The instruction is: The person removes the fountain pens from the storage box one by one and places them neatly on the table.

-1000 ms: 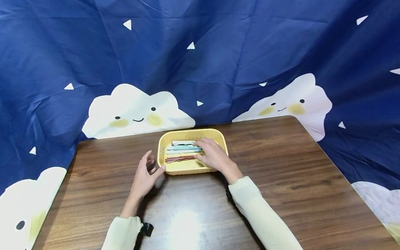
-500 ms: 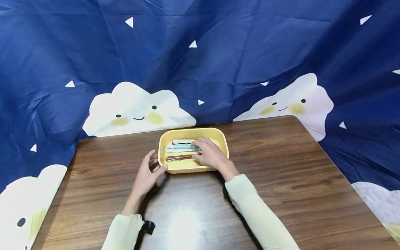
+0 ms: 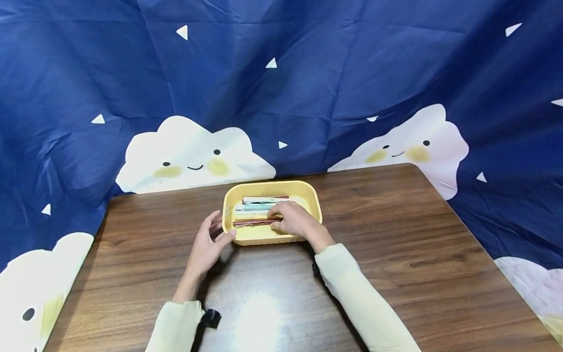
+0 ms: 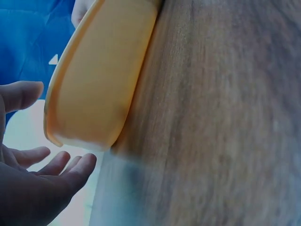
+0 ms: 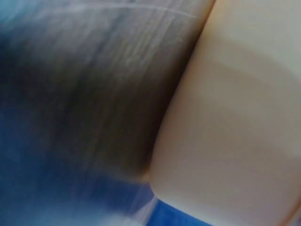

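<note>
A yellow tray (image 3: 259, 241) holds several pens lying side by side. Nearest its front wall is a dark red pen (image 3: 252, 223) with a metal clip; my right hand (image 3: 295, 220) reaches over the tray's right side and pinches this pen's right end between thumb and fingers. Behind it lie pale and teal pens (image 3: 252, 208), then a white pen (image 3: 261, 199) with a dark red end. My left hand (image 3: 206, 249) is by the tray's front left corner, thumb and fingers spread. The left wrist view shows its fingers (image 4: 77, 174) relaxed beside the tray wall (image 4: 96, 80).
The tray stands near the back edge of a dark wooden table (image 3: 396, 254). Behind hangs a blue cloth (image 3: 308, 88) printed with white clouds. A black strap (image 3: 211, 319) sits at the left wrist. The right wrist view shows mostly the tray's outer wall (image 5: 230, 122).
My right hand's fingers have drawn down from the teal pens toward the thumb, closing at the dark red pen and uncovering the white pen's right end. The left hand stays nearly still.
</note>
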`<state>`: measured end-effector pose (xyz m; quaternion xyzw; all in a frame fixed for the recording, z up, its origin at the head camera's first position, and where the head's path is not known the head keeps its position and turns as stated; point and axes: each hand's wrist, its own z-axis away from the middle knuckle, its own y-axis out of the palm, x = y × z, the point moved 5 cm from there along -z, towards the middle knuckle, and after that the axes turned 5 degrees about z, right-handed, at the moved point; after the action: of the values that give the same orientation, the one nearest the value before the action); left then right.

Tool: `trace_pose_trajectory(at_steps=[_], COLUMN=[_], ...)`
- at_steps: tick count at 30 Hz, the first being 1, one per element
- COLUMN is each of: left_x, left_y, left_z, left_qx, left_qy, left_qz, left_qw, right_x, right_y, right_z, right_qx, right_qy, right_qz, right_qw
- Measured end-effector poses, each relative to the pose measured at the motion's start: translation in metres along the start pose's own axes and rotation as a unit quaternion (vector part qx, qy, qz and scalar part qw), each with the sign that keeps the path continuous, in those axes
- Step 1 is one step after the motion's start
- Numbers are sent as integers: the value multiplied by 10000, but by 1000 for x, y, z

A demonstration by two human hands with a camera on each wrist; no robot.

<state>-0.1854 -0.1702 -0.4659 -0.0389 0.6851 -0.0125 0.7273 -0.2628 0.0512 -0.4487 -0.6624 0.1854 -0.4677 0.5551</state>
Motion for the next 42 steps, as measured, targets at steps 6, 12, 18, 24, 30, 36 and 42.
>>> trace_pose_trajectory(at_steps=[6,12,18,24,30,36,42], left_x=[6,6,3,4,5,6,5], left_y=[3,6,6,6,4,-1,1], left_z=[-4,-5,-5,-5,-4,-2,-3], left_qx=[-54,-24,-2,-26,-32,-25,30], left_qy=[37,153,218,204,139,80,62], left_qz=[174,347,466,502,493,390,369], left_qw=[9998,9993,9987,9985,9987,9992,9993], right_x=[-1,-1,-1,0,1,3,2], right_y=[1,-2,-2,2,5,6,6], right_z=[-4,-5,-7,-10,-11,-12,-11], right_qx=[-16,-408,-368,-183,-163,-92,-58], right_qy=[-111,-228,-266,-359,-448,-353,-435], right_qz=[51,239,231,323,267,239,416], right_qw=[9999,9986,9987,9987,9985,9990,9982])
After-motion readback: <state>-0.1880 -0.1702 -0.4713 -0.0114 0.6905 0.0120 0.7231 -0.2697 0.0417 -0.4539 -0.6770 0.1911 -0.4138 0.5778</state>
